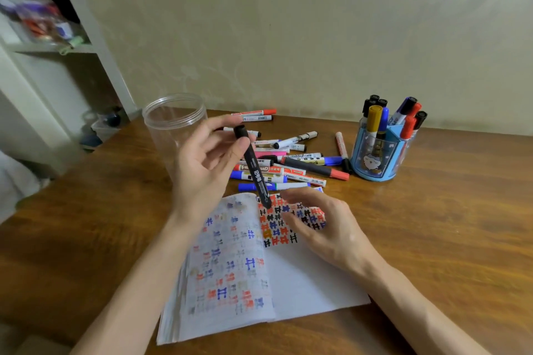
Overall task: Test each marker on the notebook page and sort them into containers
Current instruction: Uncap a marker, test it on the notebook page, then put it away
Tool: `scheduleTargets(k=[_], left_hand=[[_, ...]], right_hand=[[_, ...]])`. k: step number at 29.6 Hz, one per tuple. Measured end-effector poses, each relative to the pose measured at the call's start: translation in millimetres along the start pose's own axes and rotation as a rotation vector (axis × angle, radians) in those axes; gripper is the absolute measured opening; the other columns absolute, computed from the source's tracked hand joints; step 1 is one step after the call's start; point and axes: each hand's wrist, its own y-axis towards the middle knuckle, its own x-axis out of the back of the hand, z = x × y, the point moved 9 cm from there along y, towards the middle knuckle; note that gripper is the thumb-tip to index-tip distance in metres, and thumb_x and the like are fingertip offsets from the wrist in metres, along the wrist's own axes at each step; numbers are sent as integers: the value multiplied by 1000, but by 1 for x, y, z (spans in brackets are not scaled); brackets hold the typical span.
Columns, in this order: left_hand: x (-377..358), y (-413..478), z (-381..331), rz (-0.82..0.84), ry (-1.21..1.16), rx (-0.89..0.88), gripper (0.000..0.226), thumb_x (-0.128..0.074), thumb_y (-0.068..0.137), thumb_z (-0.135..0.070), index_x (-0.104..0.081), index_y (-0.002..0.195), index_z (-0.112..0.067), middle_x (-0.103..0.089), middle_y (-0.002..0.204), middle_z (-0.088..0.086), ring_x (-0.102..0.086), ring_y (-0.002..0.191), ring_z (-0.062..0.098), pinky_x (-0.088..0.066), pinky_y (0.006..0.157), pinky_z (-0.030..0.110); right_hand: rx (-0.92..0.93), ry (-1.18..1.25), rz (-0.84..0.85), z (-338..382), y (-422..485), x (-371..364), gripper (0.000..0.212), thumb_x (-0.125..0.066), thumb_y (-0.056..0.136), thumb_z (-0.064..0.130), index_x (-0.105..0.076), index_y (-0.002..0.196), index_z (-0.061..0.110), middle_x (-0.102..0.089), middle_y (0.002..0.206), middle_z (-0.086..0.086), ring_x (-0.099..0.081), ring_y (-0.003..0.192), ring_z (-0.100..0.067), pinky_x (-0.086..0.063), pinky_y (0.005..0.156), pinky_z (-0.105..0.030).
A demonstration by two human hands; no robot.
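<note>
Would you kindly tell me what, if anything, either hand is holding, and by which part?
The left hand pinches a black plastic marker near its upper end, between thumb and fingers; the right hand holds nothing.

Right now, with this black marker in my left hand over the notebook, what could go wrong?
1. Your left hand pinches the black marker only near its top, so it might slip onto the notebook.
2. The clear jar stands just behind that hand; a swing could tip it.
</note>
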Motion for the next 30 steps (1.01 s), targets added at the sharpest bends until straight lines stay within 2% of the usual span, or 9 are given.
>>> scheduleTargets(k=[4,8,11,15,19,21,24,28,30], left_hand=[[25,21,-30,-81,92,-138,25,-67,98,-7,-63,123,-7,-77,110,5,-74,108,20,-59,94,34],[62,49,-72,-221,149,-301,22,-67,101,-13,-62,122,-14,-75,112,10,-73,105,23,-57,92,33],[91,67,-89,-330,163,-366,23,-65,102,-14,-60,124,-8,-72,111,15,-73,98,22,-56,90,30],[115,81,-86,-386,203,-335,28,-65,102,-15,-61,126,-1,-70,114,14,-75,92,20,-56,84,25],[135,88,-84,-486,143,-314,27,-65,102,-13,-62,126,-2,-71,117,16,-76,94,21,-57,88,25],[138,93,-83,-510,132,-284,26,-66,101,-11,-64,125,-3,-72,117,14,-75,99,19,-56,89,24],[133,98,-65,-441,227,-183,25,-69,98,-10,-67,123,-10,-73,118,0,-70,110,8,-55,92,21],[128,93,-35,-343,349,-101,30,-67,99,-15,-63,128,-23,-71,122,-11,-64,117,-1,-51,102,26],[126,89,-24,-332,380,-61,32,-67,99,-18,-60,130,-28,-69,127,-11,-59,117,-10,-47,97,12]], right_hand=[[-2,-130,75,7,8,-11,51,-71,98,36,-55,147,36,-59,147,17,-55,131,3,-48,105,-20],[-15,-186,109,12,19,-11,50,-71,98,38,-55,146,38,-57,148,15,-57,131,-3,-49,97,-17],[-9,-176,121,11,21,-14,45,-70,99,37,-57,142,39,-58,145,17,-59,128,-3,-52,96,-16],[-14,-150,145,9,21,-25,40,-69,99,37,-57,134,50,-53,143,25,-56,127,1,-55,103,-24],[18,-153,127,11,26,-28,38,-70,98,37,-60,133,48,-54,138,29,-52,122,10,-41,94,-2],[15,-151,135,12,29,-30,38,-69,98,39,-60,134,48,-52,138,31,-53,123,9,-41,93,-1],[27,-145,127,13,33,-31,36,-69,98,41,-61,133,47,-53,137,31,-57,121,7,-49,97,-10],[39,-125,116,17,40,-33,34,-71,97,37,-64,129,45,-59,129,32,-58,116,11,-46,92,-4],[40,-121,117,18,40,-34,33,-71,97,37,-65,129,45,-58,126,35,-57,114,14,-45,91,-3]])
